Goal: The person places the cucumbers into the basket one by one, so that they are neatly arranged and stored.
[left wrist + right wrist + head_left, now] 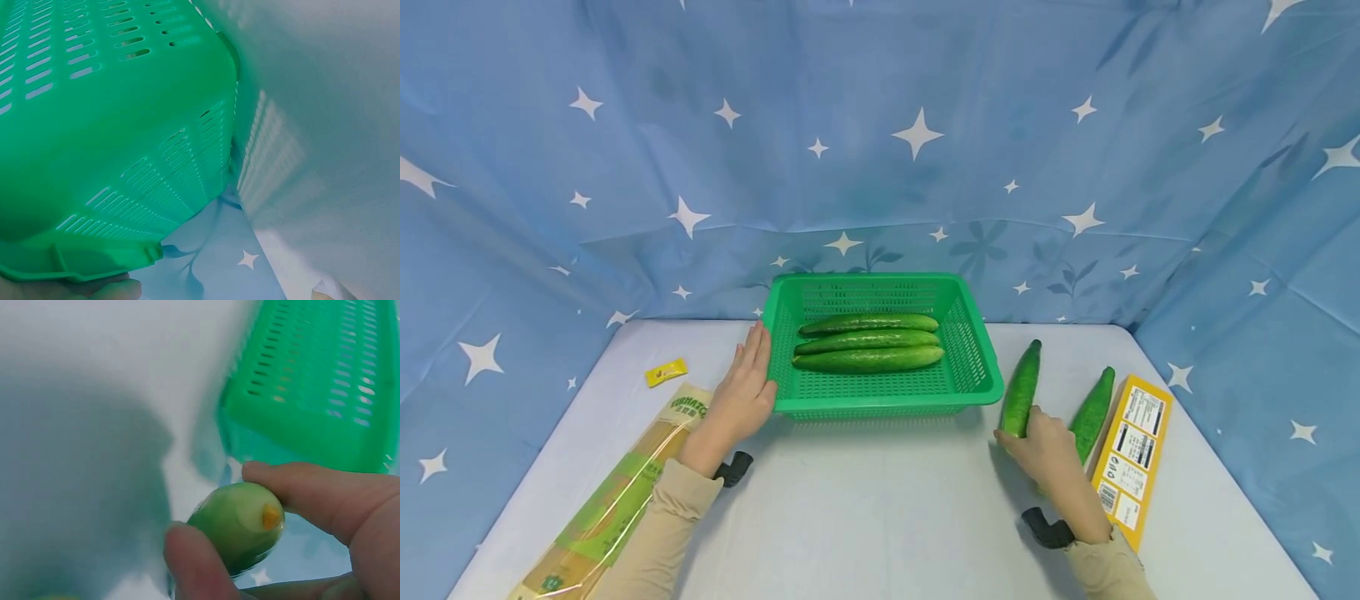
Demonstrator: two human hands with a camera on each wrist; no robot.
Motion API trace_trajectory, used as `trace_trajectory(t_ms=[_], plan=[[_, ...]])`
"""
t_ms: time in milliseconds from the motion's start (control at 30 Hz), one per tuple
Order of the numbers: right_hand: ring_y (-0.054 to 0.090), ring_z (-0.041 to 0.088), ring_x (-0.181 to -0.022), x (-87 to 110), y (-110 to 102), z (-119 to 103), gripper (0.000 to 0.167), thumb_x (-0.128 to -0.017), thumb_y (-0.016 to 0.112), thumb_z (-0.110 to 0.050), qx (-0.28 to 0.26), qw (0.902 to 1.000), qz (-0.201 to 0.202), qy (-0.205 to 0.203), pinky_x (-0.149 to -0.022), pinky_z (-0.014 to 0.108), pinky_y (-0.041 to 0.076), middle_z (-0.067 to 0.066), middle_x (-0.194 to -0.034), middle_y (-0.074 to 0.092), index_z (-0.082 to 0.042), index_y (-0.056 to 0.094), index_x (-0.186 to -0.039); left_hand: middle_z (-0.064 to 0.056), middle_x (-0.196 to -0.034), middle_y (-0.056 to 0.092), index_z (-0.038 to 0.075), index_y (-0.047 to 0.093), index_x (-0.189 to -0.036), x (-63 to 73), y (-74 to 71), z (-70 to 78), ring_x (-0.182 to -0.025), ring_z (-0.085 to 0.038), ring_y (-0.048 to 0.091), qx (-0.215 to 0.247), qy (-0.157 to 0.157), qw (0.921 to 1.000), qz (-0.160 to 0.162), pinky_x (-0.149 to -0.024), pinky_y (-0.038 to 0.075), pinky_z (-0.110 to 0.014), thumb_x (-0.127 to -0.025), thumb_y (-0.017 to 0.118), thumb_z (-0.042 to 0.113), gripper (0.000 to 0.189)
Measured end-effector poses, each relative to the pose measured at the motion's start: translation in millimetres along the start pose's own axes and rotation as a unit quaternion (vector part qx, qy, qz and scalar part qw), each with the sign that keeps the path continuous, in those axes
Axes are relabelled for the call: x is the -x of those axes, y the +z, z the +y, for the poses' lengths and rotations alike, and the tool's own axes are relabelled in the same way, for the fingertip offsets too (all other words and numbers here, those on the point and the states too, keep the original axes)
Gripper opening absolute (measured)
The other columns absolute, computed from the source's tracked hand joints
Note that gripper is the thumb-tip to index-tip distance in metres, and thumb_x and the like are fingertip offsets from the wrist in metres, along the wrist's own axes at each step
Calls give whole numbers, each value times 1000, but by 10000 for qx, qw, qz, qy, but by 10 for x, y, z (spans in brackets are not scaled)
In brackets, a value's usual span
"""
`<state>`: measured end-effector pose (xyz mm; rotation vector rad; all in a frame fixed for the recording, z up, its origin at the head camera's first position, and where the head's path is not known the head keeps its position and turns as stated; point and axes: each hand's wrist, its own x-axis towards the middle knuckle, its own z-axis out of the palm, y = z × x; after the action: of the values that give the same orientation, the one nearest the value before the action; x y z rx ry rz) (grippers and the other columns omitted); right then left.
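Observation:
Three cucumbers (868, 340) lie side by side in a green plastic basket (880, 411) at the table's far middle. My left hand (748, 387) rests against the basket's left side, fingers straight along the rim; in the left wrist view its fingertips touch the rim (69, 275). To the right of the basket, my right hand (1048, 446) pinches the near end of a cucumber (1022, 387). The right wrist view shows thumb and fingers around that cucumber's end (240, 525). Another cucumber (1092, 412) lies just right of this hand, partly hidden by it.
At the right stands a yellow box with white labels (1131, 454), beside the outer cucumber. A long green-and-tan noodle packet (617, 500) lies under the left forearm. A small yellow sachet (666, 372) sits at the back left. Behind the white table (880, 508) hangs a blue starred curtain (880, 167).

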<state>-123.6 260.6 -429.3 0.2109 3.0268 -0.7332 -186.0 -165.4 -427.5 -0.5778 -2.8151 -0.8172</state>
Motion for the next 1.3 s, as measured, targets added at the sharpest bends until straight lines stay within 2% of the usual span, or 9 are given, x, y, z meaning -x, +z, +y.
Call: trace_trajectory(t_ms=[100,333,467,600,733,833,1033,1133,1300], plan=[[52,24,-58,18,-113,33,47,-89,68,-27,96,9999,22,-45,-47,32,43,12,-67,48,15,53,-103,-18,-164,-10,-8,3,-155,-1,3,-5,-151,-32,-6,29,5,10000,-5,-122,1,-46,-97,36,7,69],[51,19,-53,57,-417,134,36,-90,68,-22,-3,9988,428,-250,-47,30,42,7,-60,50,14,65,-91,-18,-164,-9,-8,4,-155,-4,3,1,-151,-31,-6,58,3,10000,17,-122,3,-48,-97,35,7,68],[55,22,-58,52,-565,221,45,-90,70,-20,22,9949,976,-248,-46,29,42,20,-73,62,20,65,-110,-19,-164,-8,-9,5,-155,-1,3,3,-151,-33,-5,37,15,10000,37,-122,3,-49,-97,36,5,68],[56,26,-62,33,-674,320,42,-88,73,-18,-135,9844,1740,-243,-45,27,41,32,-88,67,18,67,-109,-19,-164,-9,-9,4,-155,3,3,5,-151,-32,-6,22,4,10000,9,-122,2,-49,-97,36,4,68],[47,22,-50,-3,-768,413,39,-89,74,-19,-349,9730,2271,-232,-41,27,34,25,-73,67,13,70,-111,-19,-164,-9,-9,4,-155,9,4,6,-151,-33,-5,17,-39,10000,-21,-122,2,-48,-97,36,5,68],[41,16,-41,-36,-826,481,38,-91,73,-20,-522,9682,2441,-153,-40,28,32,16,-64,65,10,70,-114,-19,-164,-9,-10,4,-155,13,6,3,-151,-36,-3,0,-53,10000,-29,-122,3,-48,-97,37,4,68],[51,0,-46,-88,-958,608,40,-92,72,-27,-913,9649,2460,108,-39,27,36,20,-74,72,6,72,-115,-19,-164,-10,-9,4,-155,14,6,-4,-151,-36,-3,-8,-26,10000,-35,-122,2,-48,-97,37,4,68],[52,-6,-51,-88,-1047,656,45,-93,70,-32,-1033,9661,2343,321,-41,28,37,11,-71,73,4,71,-119,-19,-164,-10,-9,4,-155,5,7,-4,-151,-33,-5,11,6,10000,-22,-122,2,-48,-98,37,4,67],[57,-11,-58,-73,-1215,678,53,-93,69,-36,-1571,9643,2064,540,-53,19,40,-27,-60,61,4,65,-128,-19,-164,-9,-10,4,-155,-12,14,-8,-151,-32,-5,8,45,10000,30,-122,3,-48,-97,38,4,68]])
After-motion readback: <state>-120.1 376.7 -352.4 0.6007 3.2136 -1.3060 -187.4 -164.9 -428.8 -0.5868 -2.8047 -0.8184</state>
